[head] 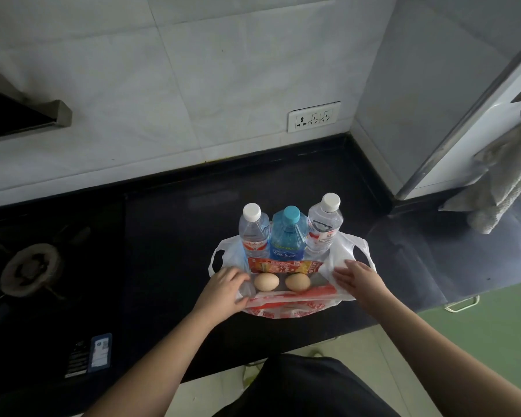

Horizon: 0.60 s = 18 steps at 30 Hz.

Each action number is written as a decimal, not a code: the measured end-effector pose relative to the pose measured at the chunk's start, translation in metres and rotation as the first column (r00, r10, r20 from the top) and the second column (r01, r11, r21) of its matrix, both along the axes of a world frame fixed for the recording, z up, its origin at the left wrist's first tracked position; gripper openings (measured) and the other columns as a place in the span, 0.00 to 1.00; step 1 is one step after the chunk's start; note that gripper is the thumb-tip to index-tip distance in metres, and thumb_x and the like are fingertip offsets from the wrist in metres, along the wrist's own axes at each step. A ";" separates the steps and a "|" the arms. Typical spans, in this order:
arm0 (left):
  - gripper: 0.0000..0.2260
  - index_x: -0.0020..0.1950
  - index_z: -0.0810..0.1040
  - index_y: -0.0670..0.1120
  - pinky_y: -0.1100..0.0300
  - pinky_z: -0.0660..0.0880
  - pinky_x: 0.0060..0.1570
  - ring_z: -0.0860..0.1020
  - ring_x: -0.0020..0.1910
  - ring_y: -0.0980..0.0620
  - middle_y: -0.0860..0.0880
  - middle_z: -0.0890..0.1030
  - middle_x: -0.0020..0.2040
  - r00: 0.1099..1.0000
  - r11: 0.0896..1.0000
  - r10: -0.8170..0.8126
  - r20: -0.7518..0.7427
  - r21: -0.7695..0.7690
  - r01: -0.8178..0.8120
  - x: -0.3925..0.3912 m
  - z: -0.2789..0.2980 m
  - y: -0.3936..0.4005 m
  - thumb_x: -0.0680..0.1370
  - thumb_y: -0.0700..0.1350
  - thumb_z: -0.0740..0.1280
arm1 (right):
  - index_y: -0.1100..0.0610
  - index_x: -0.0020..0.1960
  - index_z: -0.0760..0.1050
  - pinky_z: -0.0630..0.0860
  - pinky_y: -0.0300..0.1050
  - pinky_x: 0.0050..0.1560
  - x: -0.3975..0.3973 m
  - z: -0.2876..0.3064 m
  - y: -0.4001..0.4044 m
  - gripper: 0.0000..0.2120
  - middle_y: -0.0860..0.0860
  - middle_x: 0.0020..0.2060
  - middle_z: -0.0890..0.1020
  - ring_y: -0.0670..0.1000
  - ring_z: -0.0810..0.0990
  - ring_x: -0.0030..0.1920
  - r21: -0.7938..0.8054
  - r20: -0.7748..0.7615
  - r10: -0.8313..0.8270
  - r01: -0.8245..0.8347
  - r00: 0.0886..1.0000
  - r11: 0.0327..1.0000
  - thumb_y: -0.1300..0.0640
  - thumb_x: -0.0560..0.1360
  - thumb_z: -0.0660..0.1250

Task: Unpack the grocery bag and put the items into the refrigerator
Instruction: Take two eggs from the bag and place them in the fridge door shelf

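Head cam looks down at a black worktop (175, 224) against a white tiled wall. Far left there's a gas burner (30, 267) set in the hob, and nearer the front edge a dark flat pack with a blue label (92, 355) lying flat.

Middle of the shot is the white plastic grocery bag (348, 251), spread open and flattened down on the worktop so everything in it is showing. The left hand (224, 291) rests on the bag's left edge, fingers loosely bent and lying on the plastic, so the grip isn't closed round anything as far as I can see.

Inside the bag, back row, three bottles standing upright and packed tight together: a clear bottle with a white cap (253, 233), a blue bottle with a teal cap (288, 234), then another clear bottle with a white cap (324, 227). Just in front of them is a red and yellow snack packet (283, 266), then two brown eggs (266, 281) side by side but not touching, then a long red and white packet (298, 294) lying across the near edge.

The right hand (360, 279) lies flat on the bag's right side, fingers straight and spread, holding nothing.

Above on the wall is a socket strip (313, 116). Far right, the fridge (451, 94) stands at the end of the worktop with a grey cloth (500, 188) hanging beside it.
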<state>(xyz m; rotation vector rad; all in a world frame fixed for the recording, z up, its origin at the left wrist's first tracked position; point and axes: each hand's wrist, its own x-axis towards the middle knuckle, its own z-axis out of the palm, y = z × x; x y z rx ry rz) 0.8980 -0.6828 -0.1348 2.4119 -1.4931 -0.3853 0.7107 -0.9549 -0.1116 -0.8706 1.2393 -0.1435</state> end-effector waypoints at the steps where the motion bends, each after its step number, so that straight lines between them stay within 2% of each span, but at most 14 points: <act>1: 0.20 0.59 0.77 0.49 0.55 0.75 0.57 0.75 0.57 0.53 0.52 0.77 0.56 0.999 0.999 -0.033 0.032 -0.035 0.034 -0.002 0.000 0.002 0.70 0.51 0.74 | 0.62 0.60 0.73 0.81 0.44 0.44 -0.003 0.000 0.006 0.11 0.57 0.47 0.82 0.53 0.82 0.46 -0.172 -0.079 0.121 -0.133 0.990 0.976 0.59 0.81 0.58; 2: 0.20 0.58 0.78 0.49 0.56 0.76 0.55 0.75 0.55 0.52 0.52 0.77 0.55 0.997 0.996 -0.058 0.052 -0.068 0.062 -0.005 0.001 0.003 0.69 0.51 0.74 | 0.60 0.58 0.76 0.80 0.45 0.45 -0.007 0.000 0.014 0.10 0.54 0.46 0.83 0.51 0.82 0.44 -0.358 -0.190 0.254 -0.308 0.948 0.881 0.58 0.81 0.60; 4: 0.21 0.59 0.77 0.48 0.57 0.76 0.55 0.76 0.54 0.52 0.51 0.77 0.55 0.993 0.988 -0.097 0.072 -0.111 0.105 -0.009 0.003 0.003 0.68 0.51 0.74 | 0.54 0.54 0.79 0.77 0.45 0.47 -0.014 0.002 0.032 0.08 0.47 0.46 0.83 0.48 0.81 0.44 -0.621 -0.384 0.431 -0.574 0.816 0.534 0.56 0.79 0.63; 5: 0.22 0.60 0.77 0.47 0.58 0.75 0.55 0.76 0.55 0.52 0.51 0.77 0.56 0.991 0.985 -0.111 0.076 -0.125 0.120 -0.011 0.003 0.001 0.68 0.51 0.74 | 0.53 0.53 0.80 0.77 0.44 0.47 -0.016 0.003 0.041 0.07 0.46 0.46 0.82 0.48 0.80 0.44 -0.701 -0.410 0.481 -0.605 0.775 0.377 0.56 0.78 0.65; 7: 0.24 0.62 0.76 0.46 0.56 0.75 0.57 0.76 0.56 0.52 0.50 0.77 0.57 0.989 0.981 -0.130 0.076 -0.138 0.139 -0.015 0.005 -0.003 0.69 0.51 0.75 | 0.54 0.53 0.81 0.79 0.46 0.44 -0.014 0.001 0.056 0.07 0.48 0.46 0.82 0.50 0.81 0.43 -0.818 -0.427 0.545 -0.565 0.722 0.106 0.57 0.77 0.66; 9: 0.23 0.62 0.76 0.45 0.54 0.75 0.58 0.76 0.57 0.50 0.49 0.77 0.58 0.986 0.974 -0.145 0.085 -0.163 0.157 -0.020 0.006 -0.009 0.69 0.48 0.75 | 0.54 0.52 0.81 0.80 0.48 0.43 -0.007 -0.005 0.064 0.09 0.50 0.46 0.82 0.53 0.81 0.44 -0.847 -0.493 0.567 -0.512 0.660 -0.141 0.54 0.77 0.63; 10: 0.22 0.62 0.76 0.45 0.54 0.76 0.58 0.76 0.57 0.50 0.49 0.78 0.58 0.985 0.971 -0.147 0.094 -0.177 0.162 -0.023 0.007 -0.012 0.70 0.47 0.75 | 0.53 0.52 0.80 0.80 0.48 0.44 -0.003 -0.008 0.066 0.11 0.49 0.47 0.83 0.53 0.81 0.45 -0.840 -0.525 0.569 -0.494 0.633 -0.225 0.52 0.77 0.62; 13: 0.17 0.61 0.78 0.46 0.56 0.76 0.56 0.77 0.56 0.50 0.50 0.79 0.57 0.984 0.965 -0.130 0.120 -0.213 0.153 -0.030 0.011 -0.023 0.72 0.43 0.73 | 0.52 0.53 0.79 0.79 0.49 0.46 0.007 -0.013 0.073 0.09 0.48 0.48 0.82 0.54 0.82 0.46 -0.777 -0.627 0.520 -0.508 0.580 -0.371 0.55 0.73 0.69; 14: 0.15 0.60 0.78 0.46 0.56 0.76 0.54 0.77 0.55 0.51 0.50 0.79 0.56 0.985 0.965 -0.115 0.127 -0.219 0.141 -0.031 0.011 -0.026 0.74 0.43 0.72 | 0.52 0.54 0.79 0.79 0.49 0.47 0.009 -0.015 0.075 0.13 0.48 0.49 0.82 0.54 0.82 0.46 -0.749 -0.661 0.494 -0.526 0.565 -0.402 0.56 0.70 0.73; 16: 0.12 0.59 0.79 0.46 0.55 0.77 0.50 0.78 0.52 0.50 0.50 0.80 0.53 0.985 0.970 -0.103 0.140 -0.203 0.131 -0.034 0.011 -0.030 0.76 0.45 0.68 | 0.51 0.56 0.78 0.79 0.49 0.49 0.010 -0.015 0.078 0.20 0.48 0.49 0.82 0.54 0.82 0.48 -0.708 -0.705 0.468 -0.569 0.533 -0.418 0.57 0.66 0.77; 18: 0.13 0.59 0.79 0.46 0.53 0.78 0.48 0.79 0.51 0.49 0.49 0.80 0.53 0.982 0.980 -0.105 0.156 -0.152 0.128 -0.036 0.009 -0.033 0.75 0.44 0.67 | 0.51 0.57 0.78 0.79 0.50 0.51 0.009 -0.015 0.080 0.22 0.49 0.50 0.81 0.54 0.81 0.50 -0.677 -0.732 0.459 -0.611 0.504 -0.410 0.56 0.65 0.78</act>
